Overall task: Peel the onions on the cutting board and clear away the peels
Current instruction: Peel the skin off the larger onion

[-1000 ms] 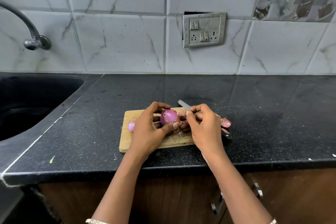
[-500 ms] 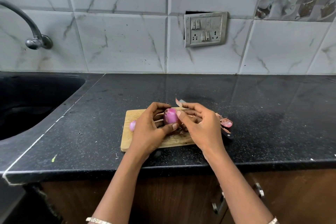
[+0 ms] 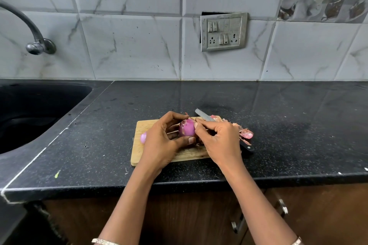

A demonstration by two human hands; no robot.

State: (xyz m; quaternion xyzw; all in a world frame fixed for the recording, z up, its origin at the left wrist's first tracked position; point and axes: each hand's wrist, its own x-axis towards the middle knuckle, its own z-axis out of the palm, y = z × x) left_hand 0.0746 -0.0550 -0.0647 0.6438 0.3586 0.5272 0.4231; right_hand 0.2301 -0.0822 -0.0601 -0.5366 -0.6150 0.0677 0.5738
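Head view: over the pale wooden cutting board [image 3: 143,152] on the black speckled worktop [image 3: 298,135], the left hand [image 3: 162,141] cups a round purple onion [image 3: 186,127], its grip closed around it, while the right hand [image 3: 221,141] pinches at the onion's top. Papery pink peels [image 3: 246,133] lie at the board's right edge beside a black-handled knife [image 3: 204,116].

Peel strip gone from right hand [image 3: 220,141]; knife blade [image 3: 205,116] uncovered again.

No readable text, label or number anywhere.
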